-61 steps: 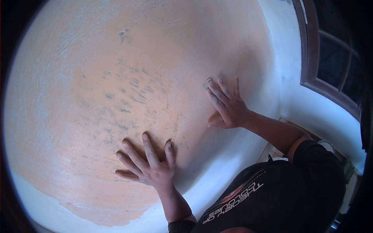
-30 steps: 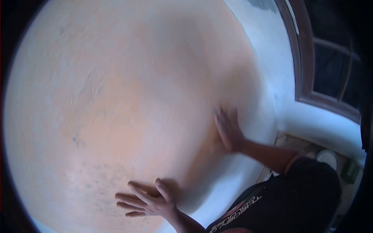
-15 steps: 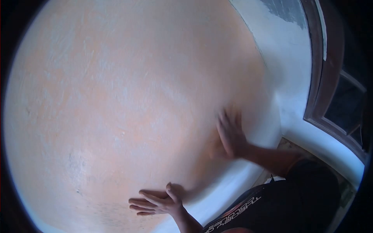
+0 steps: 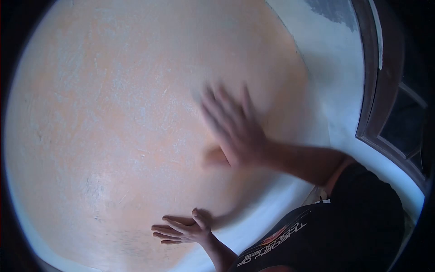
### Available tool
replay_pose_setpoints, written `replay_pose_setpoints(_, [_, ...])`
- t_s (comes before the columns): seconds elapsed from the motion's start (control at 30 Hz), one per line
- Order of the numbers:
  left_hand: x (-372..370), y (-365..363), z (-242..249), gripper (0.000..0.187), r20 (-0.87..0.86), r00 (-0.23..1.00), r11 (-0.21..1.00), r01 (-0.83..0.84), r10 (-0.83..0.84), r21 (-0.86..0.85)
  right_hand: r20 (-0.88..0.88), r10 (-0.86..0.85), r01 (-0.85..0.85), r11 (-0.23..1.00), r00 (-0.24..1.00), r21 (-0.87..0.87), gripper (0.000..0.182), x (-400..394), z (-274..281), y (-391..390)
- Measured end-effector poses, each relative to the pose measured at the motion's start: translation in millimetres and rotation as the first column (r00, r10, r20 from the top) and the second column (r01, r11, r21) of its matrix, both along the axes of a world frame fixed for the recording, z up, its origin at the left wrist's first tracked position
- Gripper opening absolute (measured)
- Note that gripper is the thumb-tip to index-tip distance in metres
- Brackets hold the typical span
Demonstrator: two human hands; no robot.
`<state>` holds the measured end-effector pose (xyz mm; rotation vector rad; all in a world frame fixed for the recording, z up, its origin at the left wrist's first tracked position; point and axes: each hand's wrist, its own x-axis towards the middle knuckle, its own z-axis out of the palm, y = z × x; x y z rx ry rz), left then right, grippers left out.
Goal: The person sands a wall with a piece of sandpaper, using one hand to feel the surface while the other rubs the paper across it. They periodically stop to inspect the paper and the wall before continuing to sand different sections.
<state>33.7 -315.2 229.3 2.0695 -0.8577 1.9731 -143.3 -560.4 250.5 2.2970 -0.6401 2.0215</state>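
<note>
Your left hand lies spread against the peach wall, near its lower edge; your blurred right hand, fingers wide, may hold something: you cannot tell.

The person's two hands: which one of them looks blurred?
The right hand, higher in the picture, is the blurred one, with smeared edges. The left hand, lower down against the peach wall, shows crisp outlines.

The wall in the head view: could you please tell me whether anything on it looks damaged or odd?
Yes, the peach surface looks uneven: pale streaks mottle it, and faint dark marks show near the left hand. A grey patch interrupts the whitish area beside the brown frame. Whether these are damage, I cannot tell.
</note>
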Motion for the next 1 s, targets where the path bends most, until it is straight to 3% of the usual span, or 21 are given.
replay_pose_setpoints(0.07, [-3, -1, -1, 0.083, -0.014, 1.0, 1.0, -0.004, 0.004, 0.0, -0.051, 0.043, -0.047, 0.996, 0.998, -0.074, 0.095, 1, -36, 6])
replay_pose_setpoints(0.13, [-7, -5, -1, 0.081, -0.029, 1.0, 1.0, -0.01, 0.01, -0.002, -0.128, 0.064, -0.084, 0.983, 0.99, -0.165, 0.094, -12, -27, 3])
replay_pose_setpoints(0.2, [-12, -3, 2, 0.08, -0.017, 1.0, 0.999, -0.022, 0.022, 0.033, -0.2, -0.06, 0.042, 0.995, 0.978, -0.093, 0.095, -30, 19, -32])
replay_pose_setpoints(0.27, [-12, -5, 3, 0.079, 0.033, 0.999, 1.0, -0.02, 0.019, 0.02, 0.096, -0.166, 0.17, 0.985, 0.981, -0.028, 0.096, -36, 78, -81])
replay_pose_setpoints(0.33, [-13, -6, 2, 0.079, 0.022, 1.0, 1.0, -0.02, 0.02, -0.001, 0.235, -0.223, 0.234, 0.972, 0.946, -0.017, 0.096, -48, 117, -120])
replay_pose_setpoints(0.43, [-1, -6, -3, 0.078, 0.025, 1.0, 0.999, -0.003, 0.004, -0.035, 0.228, -0.192, 0.199, 0.98, 0.955, -0.007, 0.094, -45, 105, -120])
replay_pose_setpoints(0.57, [1, -6, -3, 0.078, 0.044, 0.999, 0.999, -0.021, 0.023, -0.043, 0.016, -0.056, 0.055, 0.996, 0.998, 0.075, 0.096, -41, -24, -54])
replay_pose_setpoints(0.6, [0, -5, -5, 0.079, 0.02, 1.0, 0.999, -0.02, 0.021, -0.045, -0.032, -0.013, 0.016, 0.995, 0.999, 0.097, 0.096, -46, -31, -44])
replay_pose_setpoints(0.7, [1, -6, -6, 0.078, 0.007, 0.999, 0.998, -0.041, 0.042, -0.048, -0.053, -0.073, 0.075, 0.997, 0.996, 0.035, 0.095, -56, -13, -71])
replay_pose_setpoints(0.87, [5, -6, -5, 0.077, 0.065, 0.998, 0.999, -0.024, 0.027, -0.043, 0.167, -0.113, 0.112, 0.994, 0.979, 0.019, 0.096, -69, 70, -116])
replay_pose_setpoints(1.0, [5, -5, -5, 0.077, 0.073, 0.996, 0.998, -0.042, 0.045, -0.043, 0.004, -0.011, 0.011, 0.995, 1.0, 0.099, 0.098, -59, -9, -68])
